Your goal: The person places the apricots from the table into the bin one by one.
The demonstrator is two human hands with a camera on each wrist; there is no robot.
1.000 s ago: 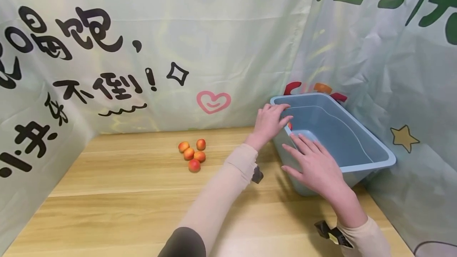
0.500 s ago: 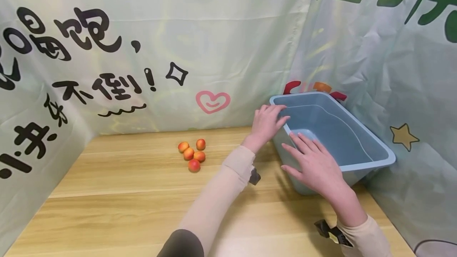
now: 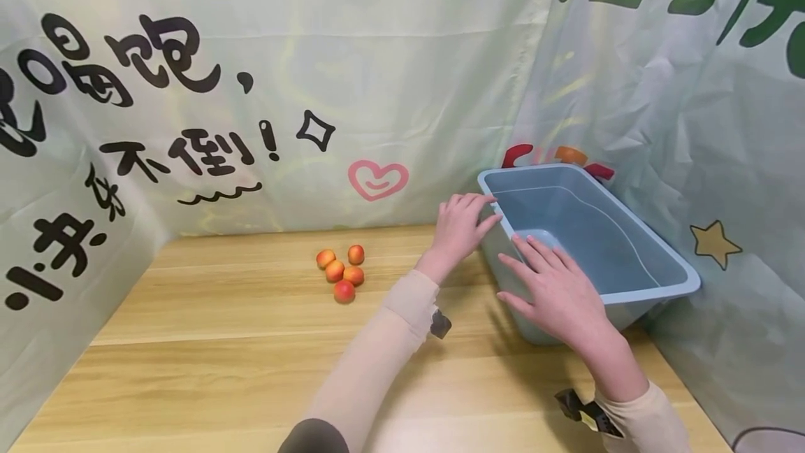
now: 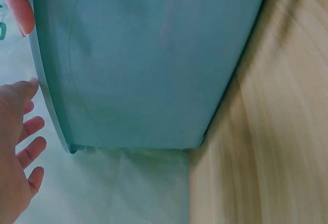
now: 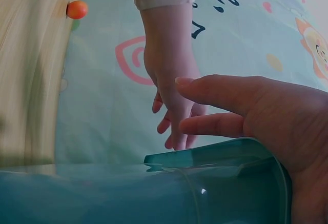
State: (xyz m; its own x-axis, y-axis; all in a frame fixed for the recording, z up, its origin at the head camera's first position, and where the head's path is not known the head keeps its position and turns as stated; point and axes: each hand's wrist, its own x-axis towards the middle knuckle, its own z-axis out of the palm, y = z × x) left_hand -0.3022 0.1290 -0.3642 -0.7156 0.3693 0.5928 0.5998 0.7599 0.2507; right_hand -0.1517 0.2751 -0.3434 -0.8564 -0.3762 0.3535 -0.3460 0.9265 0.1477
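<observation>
A deep light-blue plastic tub [image 3: 604,243] stands at the right of the wooden table. By its left rim is my left hand [image 3: 458,229], fingers loosely bent and nothing held; in the left wrist view the thumb of this left hand [image 4: 13,152] lies near the rim. My right hand [image 3: 556,292] is over the tub's near left corner with fingers spread and holds nothing. In the right wrist view, the right hand's [image 5: 256,106] thumb and forefinger are apart. Several apricot-like orange-red fruits [image 3: 335,271] lie loosely grouped on the table left of the hands.
The wooden table [image 3: 207,355] runs from the hands to the left. Printed cloth walls [image 3: 409,75] close off the back and both sides. The tub sits close to the right-hand cloth.
A red-orange fruit seen in the tub under my left hand a second ago is out of sight now. My left hand has drawn slightly left; the right stays put.
</observation>
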